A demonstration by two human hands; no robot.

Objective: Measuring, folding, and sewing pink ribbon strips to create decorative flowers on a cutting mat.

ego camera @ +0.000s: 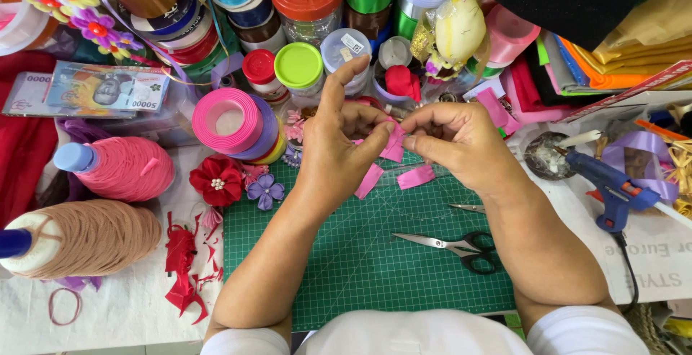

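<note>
Together, the left hand [339, 135] and right hand [450, 139] meet above the far edge of the green gridded cutting mat [360, 261], both pinching a small folded piece of pink satin ribbon [393, 146] between fingertips. Two loose pink ribbon pieces [416, 176] lie on the mat just below. Black-handled scissors [454, 243] rest nearer, and a blue glue gun [613, 189] sits right.

pink ribbon piece [393, 149], green gridded cutting mat [346, 254]

Head camera looks steeply down, close over the green cutting mat [360, 268].
</note>
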